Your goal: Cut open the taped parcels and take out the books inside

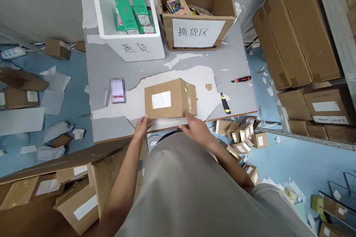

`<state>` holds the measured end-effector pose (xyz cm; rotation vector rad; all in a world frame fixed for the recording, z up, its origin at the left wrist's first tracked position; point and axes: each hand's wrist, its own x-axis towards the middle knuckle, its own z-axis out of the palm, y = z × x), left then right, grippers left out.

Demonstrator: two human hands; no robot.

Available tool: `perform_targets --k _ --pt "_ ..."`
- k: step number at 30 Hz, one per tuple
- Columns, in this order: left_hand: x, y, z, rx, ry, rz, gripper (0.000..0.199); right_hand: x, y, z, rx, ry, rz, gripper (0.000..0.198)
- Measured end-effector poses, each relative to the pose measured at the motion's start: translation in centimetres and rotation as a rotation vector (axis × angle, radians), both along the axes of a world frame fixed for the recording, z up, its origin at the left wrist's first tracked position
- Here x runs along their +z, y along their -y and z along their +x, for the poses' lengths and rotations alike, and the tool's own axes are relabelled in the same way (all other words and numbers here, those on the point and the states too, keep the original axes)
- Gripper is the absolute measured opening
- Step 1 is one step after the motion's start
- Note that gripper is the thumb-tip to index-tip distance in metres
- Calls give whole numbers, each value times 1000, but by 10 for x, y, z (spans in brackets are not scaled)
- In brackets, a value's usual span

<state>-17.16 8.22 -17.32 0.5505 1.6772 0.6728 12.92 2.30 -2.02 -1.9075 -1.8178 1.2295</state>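
A taped brown cardboard box point(175, 98) with a white label lies on the work table, near its front edge. My left hand point(142, 126) grips the box's near left corner, fingers curled at the edge. At the near right corner, my right hand point(197, 129) holds the box by its taped end, with the thumb spread away from the fingers. To the right of the box lie a yellow-and-black utility knife point(225, 103) and a red-and-black utility knife point(241, 79). What the box contains is hidden.
At the back stand a white foam bin point(141, 50) with green boxes and an open carton point(167, 31) with colourful packs. A blurred-out card-like item point(118, 90) lies left on the table point(105, 129). Boxes fill a large carton point(111, 170) at lower left. Shelves point(333, 44) stand right.
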Motion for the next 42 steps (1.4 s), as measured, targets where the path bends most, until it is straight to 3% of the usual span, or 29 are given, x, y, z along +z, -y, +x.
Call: perform_targets --k 3,6,9,12,15,18,21,24,28,38,42 --pt "5 12 20 -79 100 27 49 -35 6 60 -164 -238 -83 74" --pt "10 16 38 -186 70 60 61 -75 13 96 -314 -442 -154 89" --pt "14 14 49 -285 2 86 69 -106 20 105 -421 -515 -165 101" --pt "19 12 54 -321 -79 115 71 -121 27 101 -543 -535 -158 111" --pt "27 12 54 -338 -135 248 74 -114 30 99 -598 -531 -73 114" --pt "41 9 53 -311 -168 453 75 -93 27 104 -605 -536 79 104" --pt "54 2 57 -292 -225 557 64 -73 18 112 -609 -544 173 98" --pt "58 -5 68 -301 -262 541 57 -69 4 118 -611 -528 146 109" --pt "51 -8 83 -249 -305 455 52 -79 -12 121 -616 -500 71 122" --pt "57 -11 112 -147 -391 420 45 -74 -32 145 -510 -518 74 101" --pt "57 -22 134 -133 -408 396 45 -85 -46 172 -473 -550 68 99"
